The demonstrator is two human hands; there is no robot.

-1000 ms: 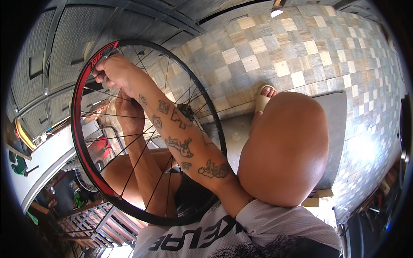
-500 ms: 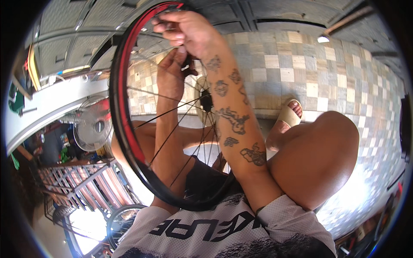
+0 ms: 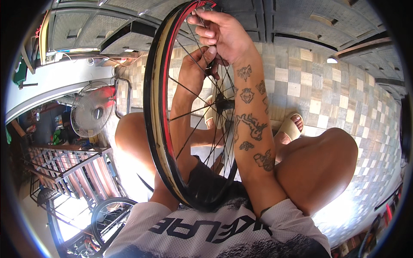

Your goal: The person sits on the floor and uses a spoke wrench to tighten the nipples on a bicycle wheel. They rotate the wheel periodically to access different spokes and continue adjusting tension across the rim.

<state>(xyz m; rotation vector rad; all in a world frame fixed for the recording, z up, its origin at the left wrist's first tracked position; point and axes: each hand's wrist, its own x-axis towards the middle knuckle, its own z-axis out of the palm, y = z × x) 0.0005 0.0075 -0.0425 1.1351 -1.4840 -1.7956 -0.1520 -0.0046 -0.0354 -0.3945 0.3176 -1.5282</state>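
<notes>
At the far left stands one round pedestal fan with a wire grille (image 3: 95,112), and below it one slatted metal rack (image 3: 71,165) and one second black-tyred wheel (image 3: 112,219), partly cut off by the person's white printed shirt (image 3: 215,232).

The spoked bicycle wheel with a black rim and a red stripe along its inner edge (image 3: 160,129) stands upright on edge between the person's bare knees, its lower arc resting against dark shorts in the lap, its top reaching the picture's upper edge. Thin black spokes (image 3: 189,90) run to one dark hub (image 3: 224,104) (the spokes cross too finely to count).

The left hand (image 3: 195,71) reaches through the spokes from the far side, fingers curled together around a spoke near the rim; what else it pinches is hidden behind the other hand. The right hand (image 3: 219,32), on a tattooed forearm, is up at the rim's top, thumb and fingers pinched together on a spoke end or small nipple, too small to make out.

Two pale slide sandals (image 3: 289,128) show on the feet, one partly screened by the spokes, on the chequered tile floor (image 3: 344,94).
</notes>
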